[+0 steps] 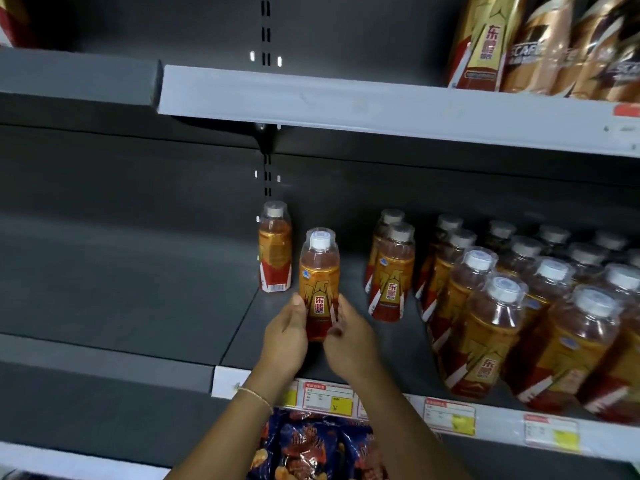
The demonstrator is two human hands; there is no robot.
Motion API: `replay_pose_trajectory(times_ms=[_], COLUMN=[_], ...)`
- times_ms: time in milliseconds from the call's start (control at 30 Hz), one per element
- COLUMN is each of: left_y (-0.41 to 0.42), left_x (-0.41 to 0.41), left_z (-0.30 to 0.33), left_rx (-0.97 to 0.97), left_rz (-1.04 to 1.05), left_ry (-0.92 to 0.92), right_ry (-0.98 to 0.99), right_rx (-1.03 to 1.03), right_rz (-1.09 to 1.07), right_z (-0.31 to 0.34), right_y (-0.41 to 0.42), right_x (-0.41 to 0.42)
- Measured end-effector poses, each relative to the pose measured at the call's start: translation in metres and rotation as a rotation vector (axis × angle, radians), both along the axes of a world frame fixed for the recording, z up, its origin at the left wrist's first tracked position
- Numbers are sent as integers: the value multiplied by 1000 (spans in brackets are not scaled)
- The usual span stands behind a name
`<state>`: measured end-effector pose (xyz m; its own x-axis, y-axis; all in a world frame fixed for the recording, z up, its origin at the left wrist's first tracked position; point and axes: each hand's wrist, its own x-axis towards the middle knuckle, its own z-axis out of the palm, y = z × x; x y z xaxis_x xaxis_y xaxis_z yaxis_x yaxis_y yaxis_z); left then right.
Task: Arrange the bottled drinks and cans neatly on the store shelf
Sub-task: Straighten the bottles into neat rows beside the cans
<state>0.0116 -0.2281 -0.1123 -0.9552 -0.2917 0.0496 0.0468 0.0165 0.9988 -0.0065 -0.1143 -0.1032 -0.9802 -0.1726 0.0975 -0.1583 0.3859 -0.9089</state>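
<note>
Two hands hold one bottle (319,282) upright on the shelf (138,289): the left hand (285,336) at 9 o'clock, the right hand (348,336) at 3, fingers curled against its label. Placing step, I judge; next, line it up before the rear bottle (274,247) at 11 o'clock.

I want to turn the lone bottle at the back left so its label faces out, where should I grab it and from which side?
Judging from the view, grip the back-left bottle round its straight labelled body, below the narrower clear shoulder and cap. Come from the front-left, over the bare shelf: the held bottle and both hands, left hand and right hand, crowd its right.
</note>
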Motion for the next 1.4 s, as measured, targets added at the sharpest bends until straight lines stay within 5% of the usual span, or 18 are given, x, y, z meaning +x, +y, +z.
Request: replay_pose_trajectory(times_ms=[467, 1200, 1267, 1400], left_y=[90, 95, 92, 73], left_x=[-9, -19, -18, -25], left_z=[-5, -2, 1, 10], left_rx=[-29, -146, -174, -145], left_rz=[-247, -319, -303, -164], left_ry=[51, 32, 43, 112], right_ry=[54, 6, 107, 717], right_rx=[-38, -20, 17, -14], right_rz=[-234, -265, -332, -455], right_z=[3, -5, -5, 2], right_y=[88, 93, 89, 73], right_x=[25, 13, 18, 31])
